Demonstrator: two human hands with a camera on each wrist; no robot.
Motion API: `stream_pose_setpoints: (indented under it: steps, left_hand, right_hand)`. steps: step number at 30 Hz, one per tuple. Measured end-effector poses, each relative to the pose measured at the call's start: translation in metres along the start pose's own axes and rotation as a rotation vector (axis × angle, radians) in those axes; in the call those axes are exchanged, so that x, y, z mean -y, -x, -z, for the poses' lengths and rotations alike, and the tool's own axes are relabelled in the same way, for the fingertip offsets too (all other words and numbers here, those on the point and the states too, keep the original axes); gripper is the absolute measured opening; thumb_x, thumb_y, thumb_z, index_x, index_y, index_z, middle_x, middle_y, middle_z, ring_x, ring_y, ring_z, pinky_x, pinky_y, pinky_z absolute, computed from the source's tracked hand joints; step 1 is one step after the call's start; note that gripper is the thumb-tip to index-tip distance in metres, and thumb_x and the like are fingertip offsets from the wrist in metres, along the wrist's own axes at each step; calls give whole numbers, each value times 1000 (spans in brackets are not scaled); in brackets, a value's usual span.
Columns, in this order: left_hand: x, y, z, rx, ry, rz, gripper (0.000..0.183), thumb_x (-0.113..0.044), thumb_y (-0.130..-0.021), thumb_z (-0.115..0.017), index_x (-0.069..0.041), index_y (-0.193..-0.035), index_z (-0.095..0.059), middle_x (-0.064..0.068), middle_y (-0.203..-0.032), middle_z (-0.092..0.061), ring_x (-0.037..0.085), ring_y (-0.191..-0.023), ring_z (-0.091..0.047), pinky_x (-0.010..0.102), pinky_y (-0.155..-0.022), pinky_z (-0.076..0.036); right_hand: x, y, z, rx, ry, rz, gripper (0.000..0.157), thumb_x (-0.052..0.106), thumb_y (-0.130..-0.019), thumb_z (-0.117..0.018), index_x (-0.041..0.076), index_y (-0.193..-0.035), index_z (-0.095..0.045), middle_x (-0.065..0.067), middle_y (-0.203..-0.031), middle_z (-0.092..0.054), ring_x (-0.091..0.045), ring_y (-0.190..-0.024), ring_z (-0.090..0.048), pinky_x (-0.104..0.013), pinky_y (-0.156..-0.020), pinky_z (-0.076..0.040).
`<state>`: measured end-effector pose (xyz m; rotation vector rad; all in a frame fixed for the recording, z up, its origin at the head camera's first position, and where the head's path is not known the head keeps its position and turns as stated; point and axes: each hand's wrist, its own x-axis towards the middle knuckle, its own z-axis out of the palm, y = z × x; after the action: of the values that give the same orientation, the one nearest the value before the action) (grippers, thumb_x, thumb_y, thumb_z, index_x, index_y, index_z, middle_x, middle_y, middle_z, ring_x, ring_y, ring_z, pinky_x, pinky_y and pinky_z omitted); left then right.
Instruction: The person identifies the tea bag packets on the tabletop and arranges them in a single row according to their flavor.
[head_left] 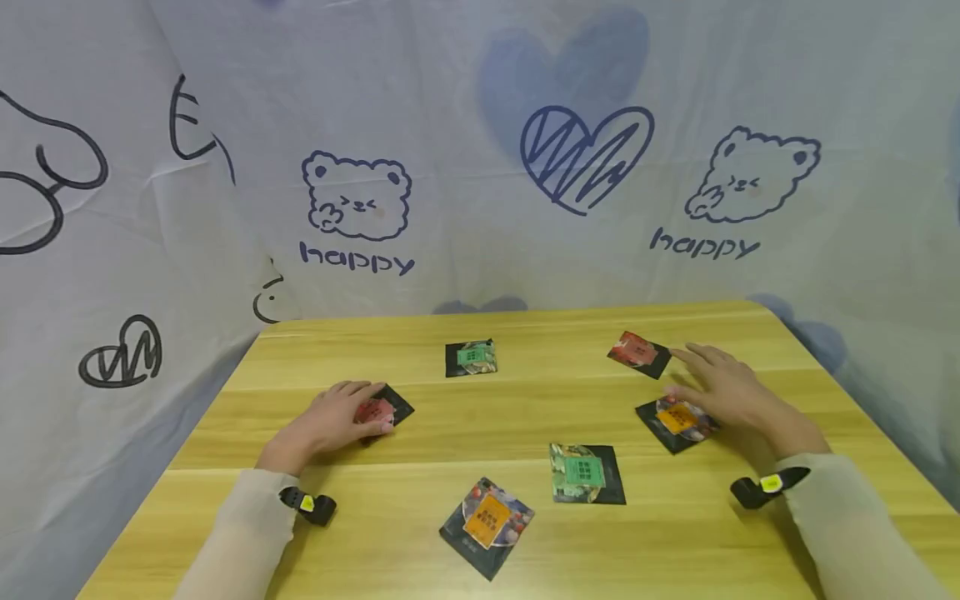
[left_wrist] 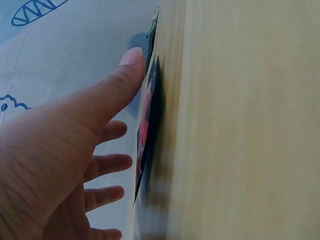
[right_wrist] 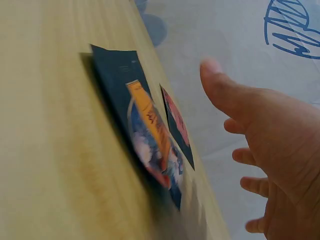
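Observation:
My left hand (head_left: 330, 423) is spread over a black sachet with a red label (head_left: 377, 411) at the table's left. In the left wrist view the thumb and fingers are apart, beside the sachet (left_wrist: 146, 130), not curled round it. My right hand (head_left: 738, 393) hovers with fingers spread over the right edge of a black sachet with an orange label (head_left: 677, 418). Just beyond its fingertips lies another red-labelled sachet (head_left: 637, 352). The right wrist view shows the orange-labelled sachet (right_wrist: 150, 127) on the wood, with the thumb above and apart from it.
A green-labelled sachet (head_left: 471, 357) lies toward the back of the wooden table (head_left: 360, 533). Another green-labelled sachet (head_left: 585, 472) and an orange-labelled one (head_left: 487, 527) lie nearer the front. A white cloth with drawn bears and hearts (head_left: 465, 208) hangs behind the table.

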<state>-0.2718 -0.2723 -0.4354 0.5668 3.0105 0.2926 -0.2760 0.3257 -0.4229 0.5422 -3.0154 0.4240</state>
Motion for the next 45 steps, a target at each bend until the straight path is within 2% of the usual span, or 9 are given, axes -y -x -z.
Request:
stream_pose_setpoints:
  steps: [3, 12, 19, 23, 29, 34, 37, 41, 45]
  left_hand:
    - [-2, -2, 2, 3, 8, 3, 88, -68, -86, -58, -9, -150, -42, 24, -146, -41, 46, -134, -34, 65, -106, -28]
    - [-6, -5, 6, 21, -1, -21, 81, -59, -86, -65, -2, -142, -50, 25, -141, -46, 46, -129, -40, 62, -103, -35]
    - [-12, -2, 9, 67, -6, -60, 68, -49, -94, -61, -3, -143, -50, 22, -145, -44, 47, -132, -38, 62, -104, -33]
    - [-14, -1, 10, 70, -12, -92, 61, -43, -97, -60, -4, -143, -50, 22, -148, -41, 48, -133, -36, 61, -105, -33]
    - [-13, 2, 10, 73, 7, -133, 50, -28, -99, -59, -3, -142, -52, 21, -146, -44, 47, -132, -38, 58, -106, -34]
    - [-12, 2, 12, 63, 43, -194, 43, -17, -100, -57, -1, -140, -53, 22, -144, -47, 43, -132, -41, 56, -109, -32]
    - [-14, 2, 12, 59, 104, -197, 43, -21, -100, -58, -1, -137, -55, 18, -136, -55, 36, -126, -50, 53, -105, -38]
    - [-19, 1, 9, 48, 168, -147, 46, -35, -98, -60, -3, -130, -59, 10, -121, -63, 27, -111, -59, 47, -95, -47]
    - [-23, 0, 4, 40, 140, -85, 52, -42, -97, -60, -4, -133, -56, 13, -127, -59, 33, -119, -54, 51, -100, -43]
  right_hand:
    - [-2, -7, 1, -8, -15, 24, 72, 49, -98, -54, 1, -149, -37, -32, -150, -28, -56, -133, -26, -74, -100, -23]
    - [-6, -32, 1, 52, -115, 40, 63, 39, -102, -52, 1, -150, -36, -32, -150, -29, -53, -135, -25, -69, -106, -21]
    - [-13, -48, -3, 61, -130, 89, 52, 24, -104, -50, -2, -148, -38, -30, -146, -38, -50, -133, -33, -64, -107, -27]
    - [-15, -57, -3, 74, -141, 103, 50, 18, -103, -52, -2, -147, -39, -29, -145, -40, -50, -132, -35, -64, -106, -28]
    - [-17, -68, -7, 100, -150, 96, 49, 18, -103, -51, 1, -148, -40, -27, -145, -42, -48, -133, -36, -63, -107, -29]
    - [-20, -76, -12, 90, -161, 99, 49, 21, -104, -51, 2, -148, -42, -27, -145, -43, -49, -132, -37, -63, -106, -30]
    - [-20, -78, -15, 85, -194, 117, 48, 20, -103, -53, 1, -146, -44, -27, -143, -44, -49, -131, -39, -64, -105, -31]
    - [-21, -82, -20, 78, -205, 174, 44, 16, -100, -57, -1, -141, -51, -26, -137, -51, -46, -125, -47, -62, -101, -37]
    - [-21, -85, -25, 65, -179, 209, 44, 16, -100, -58, -2, -139, -52, -27, -136, -51, -47, -123, -48, -61, -99, -40]
